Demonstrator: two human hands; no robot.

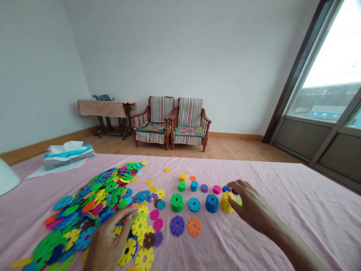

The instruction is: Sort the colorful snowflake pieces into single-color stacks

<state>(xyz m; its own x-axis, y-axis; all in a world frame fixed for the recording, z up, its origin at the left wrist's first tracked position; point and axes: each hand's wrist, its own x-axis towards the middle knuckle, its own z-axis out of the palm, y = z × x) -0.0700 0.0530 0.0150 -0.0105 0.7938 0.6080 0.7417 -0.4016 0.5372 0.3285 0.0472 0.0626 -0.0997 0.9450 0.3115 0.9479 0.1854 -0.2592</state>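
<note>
My left hand is over the loose pile of flower-shaped plastic discs. Its thumb and index finger come together near a yellow disc; whatever lies between the tips is hidden. At the right, my right hand has its fingers apart around a stack of yellow discs, the thumb at the stack's near right side. Beyond that stack, a dark blue disc is close to the fingertips. Left of it stand a blue stack, a light blue stack and a green stack.
Nearer me lie purple discs and an orange disc. Smaller discs form a back row, including a green stack and a pink one. A tissue pack sits at the far left of the pink cloth.
</note>
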